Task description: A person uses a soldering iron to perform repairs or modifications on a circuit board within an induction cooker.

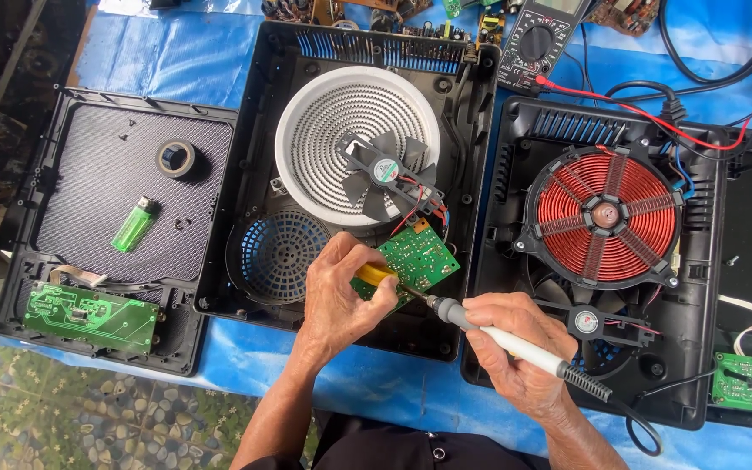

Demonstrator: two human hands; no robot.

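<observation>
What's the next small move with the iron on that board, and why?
Probably ease the soldering iron tip a touch left onto the green circuit board. The right hand aims it at the board's lower edge, while the left hand holds a yellow-handled tool there.

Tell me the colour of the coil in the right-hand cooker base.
Copper red, wound flat under black spokes: the round coil, seen in the head view.

left hand (341,292) gripping a yellow-handled tool (376,277) on a small green circuit board (415,259), right hand (515,348) holding a soldering iron (498,335) tip just beside that board, loose cooling fan (385,172) right above it, red copper coil (607,215) off to its right, green lighter (134,224) way over left
</observation>
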